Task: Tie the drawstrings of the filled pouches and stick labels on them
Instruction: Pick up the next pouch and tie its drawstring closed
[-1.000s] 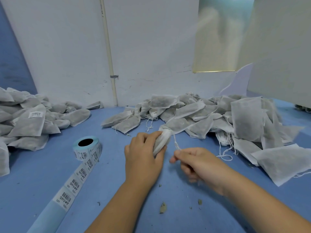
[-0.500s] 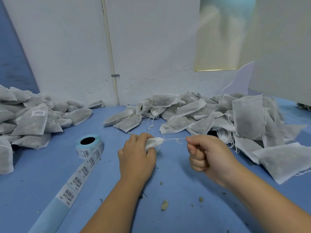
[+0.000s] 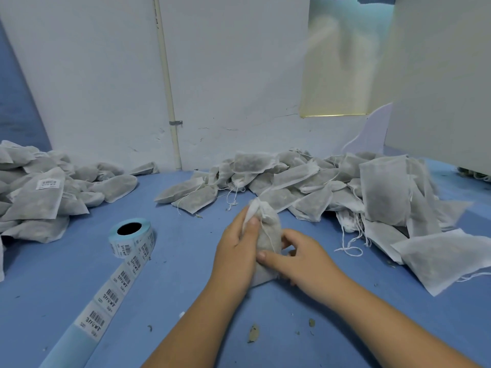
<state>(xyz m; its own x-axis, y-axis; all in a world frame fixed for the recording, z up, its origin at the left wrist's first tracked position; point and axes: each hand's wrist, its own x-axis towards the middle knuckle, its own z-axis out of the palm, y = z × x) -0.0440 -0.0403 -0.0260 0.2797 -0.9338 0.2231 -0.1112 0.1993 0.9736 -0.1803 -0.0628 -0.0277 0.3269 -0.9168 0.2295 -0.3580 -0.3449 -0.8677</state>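
While the left hand (image 3: pixel 235 253) pinches the filled pouch (image 3: pixel 269 229) by its neck, the right hand (image 3: pixel 303 258) grips its body.

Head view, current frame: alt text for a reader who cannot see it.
Left hand and right hand grip a filled pouch, neck gathered, on a blue table. A label roll lies to the left, with a left pile and rear pile of pouches.
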